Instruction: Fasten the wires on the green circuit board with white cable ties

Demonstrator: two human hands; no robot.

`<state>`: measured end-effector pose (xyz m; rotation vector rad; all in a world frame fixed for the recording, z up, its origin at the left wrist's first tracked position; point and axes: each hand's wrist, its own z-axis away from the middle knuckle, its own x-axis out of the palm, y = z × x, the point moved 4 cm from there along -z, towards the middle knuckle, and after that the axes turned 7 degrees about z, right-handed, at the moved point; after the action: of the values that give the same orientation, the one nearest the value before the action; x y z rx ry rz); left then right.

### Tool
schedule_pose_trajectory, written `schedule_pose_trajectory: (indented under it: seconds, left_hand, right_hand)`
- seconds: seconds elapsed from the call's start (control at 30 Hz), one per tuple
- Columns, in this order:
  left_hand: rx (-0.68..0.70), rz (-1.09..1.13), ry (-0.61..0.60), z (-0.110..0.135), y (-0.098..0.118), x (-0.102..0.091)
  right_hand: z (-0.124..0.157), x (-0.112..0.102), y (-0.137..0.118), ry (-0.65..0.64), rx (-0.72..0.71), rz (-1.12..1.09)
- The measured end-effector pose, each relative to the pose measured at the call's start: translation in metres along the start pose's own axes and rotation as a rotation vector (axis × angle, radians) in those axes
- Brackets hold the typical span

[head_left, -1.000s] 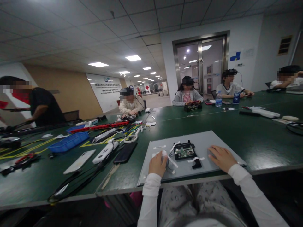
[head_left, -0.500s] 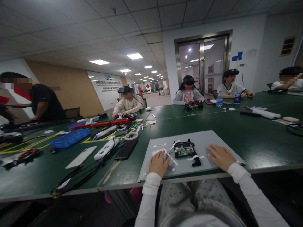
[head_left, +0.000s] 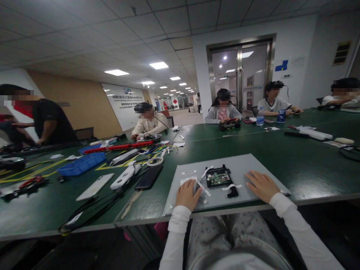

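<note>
A flat grey panel (head_left: 242, 162) lies on the table in front of me. On its left part rests my left hand (head_left: 186, 195), palm down with fingers stretched out, beside a thin cable and white tape strips (head_left: 204, 188). My right hand (head_left: 261, 185) lies flat on the panel's right side, fingers slightly spread, holding nothing. Between the hands sits a green circuit board (head_left: 218, 177) in a black frame, fixed on the panel. Just below it is a small black piece (head_left: 232, 192) with white tape across it. Whatever lies under my left palm is hidden.
Left of the panel lie a dark phone (head_left: 149, 176), a white power bank (head_left: 125, 176) with cables, a white phone (head_left: 95, 186) and a blue tray (head_left: 82, 164). A tape roll (head_left: 155, 161) is near them. Across the green table (head_left: 267, 144), several people sit; a water bottle (head_left: 260, 117) stands there.
The view has shifted very slightly. Both hands stay in place on the panel. At the far left, a standing person has moved a little to the left.
</note>
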<state>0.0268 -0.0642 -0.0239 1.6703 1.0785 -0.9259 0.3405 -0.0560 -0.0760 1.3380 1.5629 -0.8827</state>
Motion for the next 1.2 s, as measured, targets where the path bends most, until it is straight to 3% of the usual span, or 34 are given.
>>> schedule_pose_trajectory:
  seconds: [0.7, 1.2]
  left_hand:
    - [-0.006, -0.019, -0.006, 0.0000, -0.0008, 0.0002]
    - [0.000, -0.014, -0.014, 0.0003, -0.0017, 0.0008]
  right_hand:
    - [0.0010, -0.0020, -0.0013, -0.095, -0.007, 0.042]
    - [0.0018, -0.0020, -0.0024, -0.060, -0.015, 0.051]
